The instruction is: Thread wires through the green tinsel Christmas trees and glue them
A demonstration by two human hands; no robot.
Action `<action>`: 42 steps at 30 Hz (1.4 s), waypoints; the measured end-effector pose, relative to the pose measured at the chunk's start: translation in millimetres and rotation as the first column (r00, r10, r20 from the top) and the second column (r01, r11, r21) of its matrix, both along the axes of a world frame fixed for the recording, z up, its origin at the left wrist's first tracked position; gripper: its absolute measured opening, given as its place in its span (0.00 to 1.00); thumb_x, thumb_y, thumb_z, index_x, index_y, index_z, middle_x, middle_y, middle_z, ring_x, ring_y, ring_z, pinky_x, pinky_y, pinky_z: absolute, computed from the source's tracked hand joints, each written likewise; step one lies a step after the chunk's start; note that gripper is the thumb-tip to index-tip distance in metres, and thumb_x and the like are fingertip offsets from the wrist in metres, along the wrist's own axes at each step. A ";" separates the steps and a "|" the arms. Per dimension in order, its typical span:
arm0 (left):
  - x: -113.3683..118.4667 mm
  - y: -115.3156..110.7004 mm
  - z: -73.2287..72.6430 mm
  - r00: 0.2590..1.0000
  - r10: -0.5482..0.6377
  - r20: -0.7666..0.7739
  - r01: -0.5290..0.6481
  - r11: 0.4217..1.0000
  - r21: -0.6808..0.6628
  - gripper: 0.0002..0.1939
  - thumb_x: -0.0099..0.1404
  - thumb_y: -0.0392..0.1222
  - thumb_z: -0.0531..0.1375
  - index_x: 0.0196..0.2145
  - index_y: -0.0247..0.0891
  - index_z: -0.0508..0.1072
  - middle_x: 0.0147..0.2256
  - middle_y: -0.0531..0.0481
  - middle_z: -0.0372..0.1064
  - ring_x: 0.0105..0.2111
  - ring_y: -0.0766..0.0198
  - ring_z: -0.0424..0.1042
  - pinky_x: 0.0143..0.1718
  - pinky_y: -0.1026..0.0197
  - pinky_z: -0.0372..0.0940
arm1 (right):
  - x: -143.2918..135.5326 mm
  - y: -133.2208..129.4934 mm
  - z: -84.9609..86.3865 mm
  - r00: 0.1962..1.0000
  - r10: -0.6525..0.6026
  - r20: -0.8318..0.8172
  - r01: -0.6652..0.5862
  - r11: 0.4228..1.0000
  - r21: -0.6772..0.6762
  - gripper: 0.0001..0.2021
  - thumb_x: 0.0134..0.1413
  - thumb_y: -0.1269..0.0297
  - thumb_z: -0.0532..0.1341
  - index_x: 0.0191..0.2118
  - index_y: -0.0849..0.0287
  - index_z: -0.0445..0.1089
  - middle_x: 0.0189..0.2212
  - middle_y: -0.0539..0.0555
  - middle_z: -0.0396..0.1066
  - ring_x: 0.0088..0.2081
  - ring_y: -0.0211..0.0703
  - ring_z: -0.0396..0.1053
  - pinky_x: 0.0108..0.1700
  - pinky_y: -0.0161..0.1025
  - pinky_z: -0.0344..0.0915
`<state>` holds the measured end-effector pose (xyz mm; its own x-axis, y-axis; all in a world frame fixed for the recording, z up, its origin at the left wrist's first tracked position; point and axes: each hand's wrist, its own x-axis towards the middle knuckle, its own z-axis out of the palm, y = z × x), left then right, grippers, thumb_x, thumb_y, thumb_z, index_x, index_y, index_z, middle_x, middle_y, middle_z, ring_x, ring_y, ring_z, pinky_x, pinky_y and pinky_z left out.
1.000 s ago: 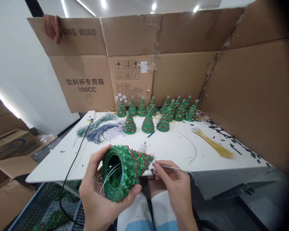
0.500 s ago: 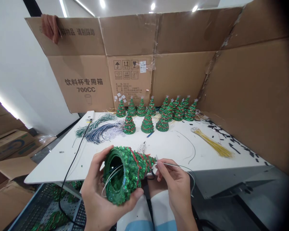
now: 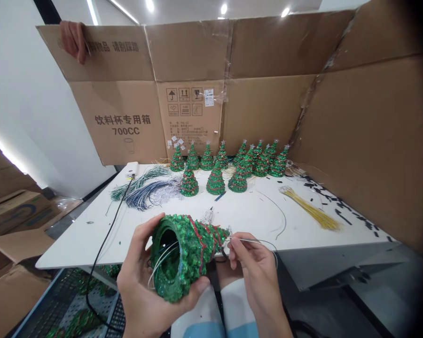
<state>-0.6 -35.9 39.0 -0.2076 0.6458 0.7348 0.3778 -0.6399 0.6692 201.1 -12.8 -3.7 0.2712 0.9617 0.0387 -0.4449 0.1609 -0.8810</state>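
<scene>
A green glittery Christmas tree ornament (image 3: 193, 253) with red garland lies tilted on its side in the air, its hollow base facing me and to the left. My left hand (image 3: 148, 281) wraps round the base, thumb underneath. Pale wires (image 3: 162, 260) loop out of the opening. At the tip, my right hand (image 3: 255, 270) pinches a thin wire (image 3: 255, 241) between thumb and index finger; its free length trails to the right. Just behind the ornament, a clear pointed item (image 3: 207, 216) lies on the white table (image 3: 239, 216).
Several finished-looking trees (image 3: 216, 180) stand at the back of the table. Green wires (image 3: 141, 180) and blue wires (image 3: 144, 195) lie left, a yellow wire bundle (image 3: 313, 210) right. Cardboard walls (image 3: 264, 108) enclose the back. A black cable (image 3: 104, 249) hangs over the front left edge, above a crate (image 3: 102, 307).
The wire's trailing end at my right hand has drawn in and hangs shorter. Both hands and the tree ornament stay nearly in place.
</scene>
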 end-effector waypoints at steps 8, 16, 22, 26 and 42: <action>0.6 2.8 0.5 1.000 0.020 -0.004 -0.020 1.000 0.002 0.49 0.54 0.47 0.82 0.70 0.43 0.72 0.61 0.43 0.75 0.59 0.50 0.79 0.56 0.57 0.78 | -5.3 0.6 -5.0 1.000 -0.004 0.014 0.004 1.000 0.016 0.16 0.51 0.52 0.83 0.38 0.57 0.86 0.27 0.53 0.78 0.26 0.37 0.70 0.25 0.32 0.66; 2.2 2.2 2.3 1.000 0.013 -0.007 -0.013 1.000 -0.017 0.47 0.54 0.49 0.82 0.68 0.42 0.72 0.60 0.41 0.76 0.57 0.45 0.80 0.54 0.50 0.81 | -1.9 -0.1 1.0 0.998 0.015 -0.060 -0.014 1.000 0.013 0.16 0.50 0.54 0.84 0.40 0.54 0.85 0.27 0.51 0.78 0.29 0.38 0.71 0.28 0.31 0.68; 0.9 2.7 1.6 1.000 0.016 0.006 -0.016 1.000 -0.015 0.47 0.54 0.48 0.81 0.69 0.41 0.72 0.61 0.40 0.76 0.58 0.43 0.80 0.55 0.49 0.81 | 6.6 2.1 -1.6 0.996 0.060 0.072 -0.064 0.997 0.050 0.13 0.54 0.54 0.82 0.38 0.55 0.86 0.29 0.53 0.80 0.29 0.39 0.73 0.29 0.32 0.71; -1.5 3.1 1.8 1.000 -0.004 -0.002 0.004 1.000 -0.019 0.47 0.55 0.47 0.81 0.69 0.42 0.72 0.61 0.41 0.76 0.58 0.44 0.80 0.55 0.50 0.81 | 10.1 0.1 0.9 0.985 0.085 0.150 -0.103 0.988 0.114 0.10 0.54 0.58 0.82 0.38 0.54 0.86 0.30 0.52 0.80 0.26 0.37 0.72 0.29 0.33 0.73; 0.1 0.9 0.0 1.000 0.006 0.023 -0.006 0.999 -0.036 0.48 0.54 0.49 0.81 0.69 0.42 0.72 0.62 0.39 0.75 0.60 0.41 0.79 0.56 0.45 0.81 | 9.2 -5.5 1.1 0.954 -0.034 0.299 0.005 0.995 0.097 0.10 0.53 0.56 0.81 0.34 0.54 0.85 0.26 0.52 0.81 0.24 0.42 0.76 0.29 0.37 0.75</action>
<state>-0.6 -34.9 38.9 -0.2282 0.6706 0.7058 0.3658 -0.6128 0.7005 210.3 -18.3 -2.7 0.2517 0.9446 0.2107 -0.1583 0.2550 -0.9539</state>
